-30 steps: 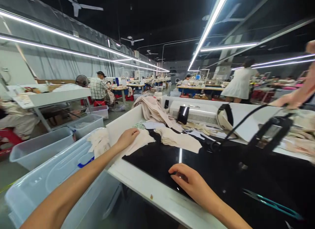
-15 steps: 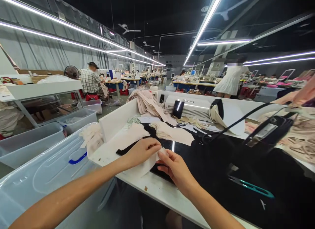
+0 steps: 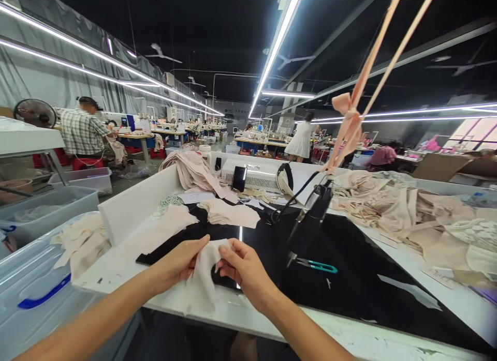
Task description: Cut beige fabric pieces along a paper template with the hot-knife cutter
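A pale piece of fabric (image 3: 205, 273) hangs between my two hands over the front edge of the table. My left hand (image 3: 182, 260) pinches its upper left side between thumb and fingers. At the upper right corner, my right hand (image 3: 238, 260) grips it the same way. Just beyond lie a stack of cream fabric pieces (image 3: 231, 213) and a flat pale piece (image 3: 166, 229) on the black work surface (image 3: 349, 257). Teal thread snips (image 3: 316, 266) rest to the right of my right hand. Above them a black handheld tool (image 3: 310, 211) hangs from a peach strap.
A white vented machine (image 3: 260, 179) and a phone (image 3: 239, 178) stand at the back of the table. Draped fabric (image 3: 194, 172) covers the back left corner; a beige pile (image 3: 399, 200) lies right. Left stands a plastic bin (image 3: 34, 283). Co-workers sit and stand farther off.
My view has turned to the right, bringing the beige pile and peach strap into sight. My hands have moved apart, and the fabric is now spread and hanging between them.
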Available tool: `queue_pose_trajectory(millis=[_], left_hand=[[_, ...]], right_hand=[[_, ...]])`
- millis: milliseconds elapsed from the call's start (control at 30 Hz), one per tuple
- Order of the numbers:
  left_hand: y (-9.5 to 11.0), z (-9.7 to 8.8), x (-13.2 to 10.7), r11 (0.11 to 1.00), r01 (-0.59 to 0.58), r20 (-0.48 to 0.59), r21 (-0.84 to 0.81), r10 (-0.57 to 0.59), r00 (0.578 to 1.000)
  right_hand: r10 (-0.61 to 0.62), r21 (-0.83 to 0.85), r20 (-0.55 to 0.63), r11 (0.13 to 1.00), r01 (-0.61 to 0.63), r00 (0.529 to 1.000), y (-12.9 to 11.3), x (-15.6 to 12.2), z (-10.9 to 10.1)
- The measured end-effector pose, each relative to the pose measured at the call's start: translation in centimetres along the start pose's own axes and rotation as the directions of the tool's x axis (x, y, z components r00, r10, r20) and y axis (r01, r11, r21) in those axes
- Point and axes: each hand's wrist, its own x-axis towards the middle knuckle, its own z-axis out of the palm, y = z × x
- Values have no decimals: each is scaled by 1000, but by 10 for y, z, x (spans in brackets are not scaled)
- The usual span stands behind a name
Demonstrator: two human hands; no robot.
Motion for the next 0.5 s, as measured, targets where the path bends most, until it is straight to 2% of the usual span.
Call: queue_pose_trajectory(millis=[67,167,300,400,500], left_hand=[[3,2,-1,999,-49,-58,-22,48,997],[8,2,-5,995,-90,-127,37,94,987],[11,4,-14,983,-111,-165,146,135,977],[13,6,-21,979,-123,-213,162,157,964],[16,9,-26,975,-136,-203,175,171,964]], right_hand=[[18,3,-2,1000,-18,1000,1,-3,0],[48,-14,12,999,-48,999,2,-9,-1],[74,-51,25,996,-73,997,8,-17,-3],[82,-60,34,995,-80,996,12,-22,-3],[89,-57,51,995,-86,995,12,-28,-1]])
